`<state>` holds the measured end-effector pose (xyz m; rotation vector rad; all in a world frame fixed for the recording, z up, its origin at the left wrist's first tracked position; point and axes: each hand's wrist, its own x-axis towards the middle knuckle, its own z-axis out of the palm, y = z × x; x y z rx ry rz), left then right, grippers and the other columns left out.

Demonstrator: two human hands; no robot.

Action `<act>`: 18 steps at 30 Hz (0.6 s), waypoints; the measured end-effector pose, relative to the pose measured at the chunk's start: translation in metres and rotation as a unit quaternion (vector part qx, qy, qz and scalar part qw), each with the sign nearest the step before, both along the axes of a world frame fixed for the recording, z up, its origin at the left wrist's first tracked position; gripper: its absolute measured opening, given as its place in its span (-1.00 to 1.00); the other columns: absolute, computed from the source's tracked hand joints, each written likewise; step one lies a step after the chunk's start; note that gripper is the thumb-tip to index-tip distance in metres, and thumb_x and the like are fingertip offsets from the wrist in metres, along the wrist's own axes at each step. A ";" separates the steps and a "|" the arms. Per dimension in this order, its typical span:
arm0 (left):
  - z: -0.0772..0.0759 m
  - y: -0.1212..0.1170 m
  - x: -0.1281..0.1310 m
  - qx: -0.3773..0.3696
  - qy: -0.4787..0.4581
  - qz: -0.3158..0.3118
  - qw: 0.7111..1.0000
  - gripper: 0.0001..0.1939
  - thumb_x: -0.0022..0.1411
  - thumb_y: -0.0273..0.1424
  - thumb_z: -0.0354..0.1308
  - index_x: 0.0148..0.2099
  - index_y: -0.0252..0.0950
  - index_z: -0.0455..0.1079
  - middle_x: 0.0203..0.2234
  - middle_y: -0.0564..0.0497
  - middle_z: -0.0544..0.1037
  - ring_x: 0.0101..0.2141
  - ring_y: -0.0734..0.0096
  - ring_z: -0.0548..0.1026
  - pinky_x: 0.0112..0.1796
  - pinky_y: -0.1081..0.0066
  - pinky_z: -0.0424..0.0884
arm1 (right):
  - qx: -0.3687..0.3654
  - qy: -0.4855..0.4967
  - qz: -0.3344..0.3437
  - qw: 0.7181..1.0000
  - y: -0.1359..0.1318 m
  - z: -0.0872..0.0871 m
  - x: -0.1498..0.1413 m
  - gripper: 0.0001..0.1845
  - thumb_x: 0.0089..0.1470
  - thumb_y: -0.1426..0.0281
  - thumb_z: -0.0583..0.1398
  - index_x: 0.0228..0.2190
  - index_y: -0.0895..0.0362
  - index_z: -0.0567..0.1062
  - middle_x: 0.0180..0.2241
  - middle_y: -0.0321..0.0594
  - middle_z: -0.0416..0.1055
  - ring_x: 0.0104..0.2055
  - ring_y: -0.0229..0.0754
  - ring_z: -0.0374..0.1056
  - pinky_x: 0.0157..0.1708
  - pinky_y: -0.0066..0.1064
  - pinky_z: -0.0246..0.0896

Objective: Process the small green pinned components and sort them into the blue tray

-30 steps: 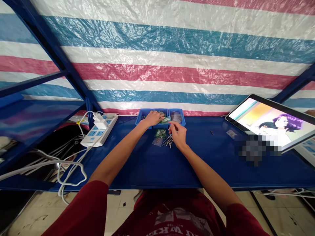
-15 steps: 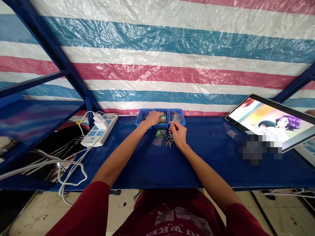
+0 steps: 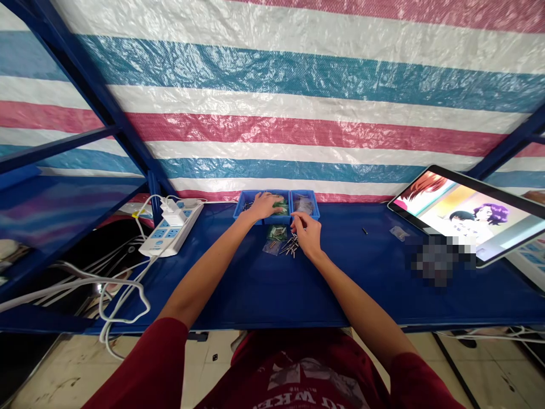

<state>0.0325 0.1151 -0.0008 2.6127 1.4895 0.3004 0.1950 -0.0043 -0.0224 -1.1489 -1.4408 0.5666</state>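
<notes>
My left hand (image 3: 264, 206) rests over the left and middle blue bins, its fingers stretched across the green plastic bags (image 3: 281, 208) in the middle bin (image 3: 276, 219). In front of the right bin (image 3: 315, 211), which contains clear plastic bags (image 3: 302, 204), is my right hand (image 3: 308, 233). Its thumb and fingers are pinched together; whatever they hold is too small to make out. Beside that hand lies a loose pile of metal screw-like pieces (image 3: 290, 246). A green bag with metal pieces (image 3: 277, 232) and a small clear bag (image 3: 271, 247) lie left of the pile.
A white power strip (image 3: 170, 230) with cables stands at the left of the blue table (image 3: 272, 295). At the right, a tablet-like screen (image 3: 477, 216) leans at an angle. A small dark pin (image 3: 364, 230) and a clear bag (image 3: 399, 233) lie between bins and screen.
The camera view has shifted slightly. Both hands stay in nearly the same places, the left over the bins and the right pinched by the pile.
</notes>
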 end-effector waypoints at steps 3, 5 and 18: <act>0.009 -0.007 0.000 0.074 -0.105 0.038 0.991 -0.61 0.29 -0.23 0.10 0.12 -0.24 0.39 0.07 -0.14 0.46 0.10 0.07 0.34 0.10 0.11 0.16 | -0.006 -0.006 -0.004 1.000 0.000 0.000 0.000 -0.67 0.17 0.28 0.02 -0.28 0.14 0.53 -0.57 -0.29 0.42 -0.56 -0.24 0.36 -0.43 -0.43 0.28; 0.015 -0.016 -0.001 0.118 -0.173 0.050 0.976 -0.69 0.32 -0.31 0.06 0.02 -0.30 0.45 -0.04 -0.14 0.54 0.01 0.13 0.43 0.05 0.19 0.24 | -0.015 -0.016 -0.012 1.000 0.001 0.000 0.002 -0.66 0.18 0.28 0.01 -0.27 0.14 0.54 -0.62 -0.31 0.38 -0.58 -0.23 0.33 -0.44 -0.42 0.26; 0.004 -0.105 -0.016 0.038 -0.176 -0.151 0.972 -0.74 0.26 -0.18 0.12 -0.24 -0.28 0.47 -0.32 -0.04 0.53 -0.24 0.27 0.47 -0.17 0.34 0.33 | -0.158 -0.336 0.054 0.927 0.019 0.016 0.032 -0.93 -0.01 0.38 0.24 -0.44 0.11 0.54 -0.57 -0.30 0.44 -0.45 -0.20 0.34 -0.41 -0.44 0.10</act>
